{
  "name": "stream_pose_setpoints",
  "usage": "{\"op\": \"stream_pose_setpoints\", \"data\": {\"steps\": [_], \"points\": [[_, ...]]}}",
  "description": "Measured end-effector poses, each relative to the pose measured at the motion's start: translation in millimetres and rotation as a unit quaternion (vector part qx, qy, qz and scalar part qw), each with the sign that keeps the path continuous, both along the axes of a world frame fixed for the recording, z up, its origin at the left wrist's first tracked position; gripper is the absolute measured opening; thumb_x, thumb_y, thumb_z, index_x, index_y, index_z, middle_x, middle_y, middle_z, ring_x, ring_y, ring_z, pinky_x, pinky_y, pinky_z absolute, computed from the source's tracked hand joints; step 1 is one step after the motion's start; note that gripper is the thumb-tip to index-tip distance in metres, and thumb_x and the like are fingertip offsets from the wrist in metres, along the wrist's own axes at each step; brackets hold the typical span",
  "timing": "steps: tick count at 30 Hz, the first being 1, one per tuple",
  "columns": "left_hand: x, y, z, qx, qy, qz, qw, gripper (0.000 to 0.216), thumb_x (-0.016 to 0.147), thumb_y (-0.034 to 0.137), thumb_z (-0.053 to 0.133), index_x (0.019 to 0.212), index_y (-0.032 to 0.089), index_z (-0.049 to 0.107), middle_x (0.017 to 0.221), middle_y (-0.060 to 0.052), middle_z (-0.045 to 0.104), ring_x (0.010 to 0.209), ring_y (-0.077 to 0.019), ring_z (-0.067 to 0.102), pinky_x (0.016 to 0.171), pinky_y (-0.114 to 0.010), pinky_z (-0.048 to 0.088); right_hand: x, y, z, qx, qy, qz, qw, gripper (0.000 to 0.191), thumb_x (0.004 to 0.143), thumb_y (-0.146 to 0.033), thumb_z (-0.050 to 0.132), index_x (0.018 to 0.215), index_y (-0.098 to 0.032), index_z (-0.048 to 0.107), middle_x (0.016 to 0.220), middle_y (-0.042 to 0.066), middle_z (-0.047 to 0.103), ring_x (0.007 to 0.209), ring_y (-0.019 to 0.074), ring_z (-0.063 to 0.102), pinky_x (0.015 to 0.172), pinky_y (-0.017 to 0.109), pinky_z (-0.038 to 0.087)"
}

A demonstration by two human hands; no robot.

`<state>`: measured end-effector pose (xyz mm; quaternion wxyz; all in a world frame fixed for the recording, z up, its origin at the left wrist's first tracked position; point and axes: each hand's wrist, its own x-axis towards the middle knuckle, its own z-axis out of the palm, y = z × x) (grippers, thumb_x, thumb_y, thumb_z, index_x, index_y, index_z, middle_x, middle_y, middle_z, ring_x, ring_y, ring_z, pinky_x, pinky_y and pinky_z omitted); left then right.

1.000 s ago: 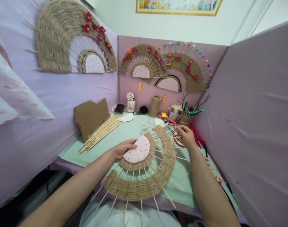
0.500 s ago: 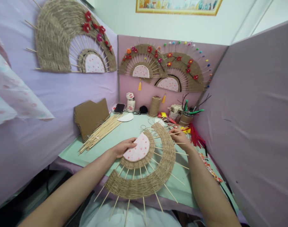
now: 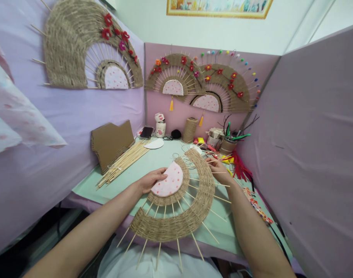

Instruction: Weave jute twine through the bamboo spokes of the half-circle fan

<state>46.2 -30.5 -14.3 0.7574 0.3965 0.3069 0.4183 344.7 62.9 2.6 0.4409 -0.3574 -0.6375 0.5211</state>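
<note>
A half-round fan of woven twine (image 3: 202,200) on thin bamboo sticks is tilted over the table's front edge, its round side toward me. Its straight inner edge carries a pink, dotted half-circle (image 3: 168,181). My left hand (image 3: 153,180) grips this half-circle, thumb on top and the other fingers underneath. At the far right end of the outer woven band, my right hand (image 3: 219,170) has its fingers closed at the band's edge and the sticks there. Some of its fingertips are hidden. Bare stick ends stick out all around the outer band.
Bamboo sticks (image 3: 126,162) lie beside folded cardboard (image 3: 111,144) at the left. Along the back stand a twine spool (image 3: 190,130), a white jar (image 3: 160,127) and a tool can (image 3: 228,146). Red pipe cleaners (image 3: 240,166) lie at the right. Finished fans (image 3: 176,63) hang on the partitions.
My right hand has shifted slightly left and down, closer against the woven band. The fan has turned a little, its lower sticks swinging to the right. My left hand stays in place.
</note>
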Motion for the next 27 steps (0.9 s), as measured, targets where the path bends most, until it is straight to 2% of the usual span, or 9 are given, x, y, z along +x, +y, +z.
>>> {"op": "stream_pose_setpoints", "data": {"steps": [5,12,19,27], "points": [[1,-1,2.1,0.005,-0.009,0.027,1.0,0.043,0.073,0.015,0.068,0.114,0.011,0.055,0.109,-0.017,0.064,0.081,-0.0198,0.067,0.07,-0.028,0.053,0,2,0.0,-0.013,0.006,-0.03,0.999,0.031,0.062,-0.042,0.074,0.077,-0.019,0.06,0.069,-0.001,0.058,0.058,0.0103,0.048,0.055,0.023,0.038],[1,1,2.6,-0.003,-0.017,0.074,0.997,0.043,0.074,0.013,0.066,0.116,0.01,0.055,0.103,-0.016,0.067,0.077,-0.0189,0.067,0.072,-0.028,0.052,12,13,-3.9,0.035,-0.04,-0.085,0.995,0.033,0.064,-0.048,0.07,0.073,-0.018,0.062,0.057,-0.003,0.053,0.052,0.0094,0.041,0.051,0.023,0.032],[2,2,4.4,-0.011,-0.019,0.092,0.995,0.042,0.075,0.012,0.065,0.116,0.01,0.054,0.1,-0.014,0.068,0.075,-0.0185,0.068,0.071,-0.028,0.053,17,13,-1.2,0.034,-0.024,-0.112,0.993,0.035,0.066,-0.052,0.068,0.075,-0.019,0.06,0.051,-0.005,0.044,0.045,0.0082,0.034,0.045,0.022,0.025],[0,6,-1.6,-0.01,-0.025,0.114,0.993,0.04,0.074,0.012,0.066,0.112,0.011,0.055,0.098,-0.013,0.068,0.076,-0.0182,0.068,0.07,-0.027,0.053,22,16,2.6,0.075,-0.013,-0.145,0.986,0.042,0.06,-0.059,0.067,0.074,-0.02,0.06,0.049,-0.004,0.044,0.046,0.0097,0.037,0.044,0.023,0.027]]}}
